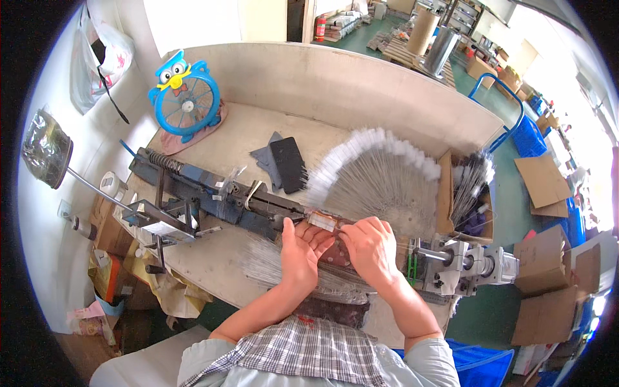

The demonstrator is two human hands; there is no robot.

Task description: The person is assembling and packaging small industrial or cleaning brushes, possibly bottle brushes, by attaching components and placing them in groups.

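My left hand (300, 253) is held palm up with its fingers stretched out beneath a small copper-coloured block with a pale label (322, 220). At the block's right end, my right hand (372, 250) has thumb and fingertips pinched together. Whatever they hold is hidden or too fine to make out. The block sits at the end of a long dark metal bench machine (264, 208). Below my hands lies a bundle of thin wires (342, 284) over a dark red spotted cloth (336, 255). Beyond them spreads a fan of thin wire brushes with white bristle tips (380, 171).
A motor unit with a shaft (467, 263) stands at the right end of the table. A carton of wire brushes (445, 193) is beside the fan. Behind the machine lie a black flat object (288, 164) and a blue owl-shaped fan (187, 103). A crank handle (155, 268) juts out at left.
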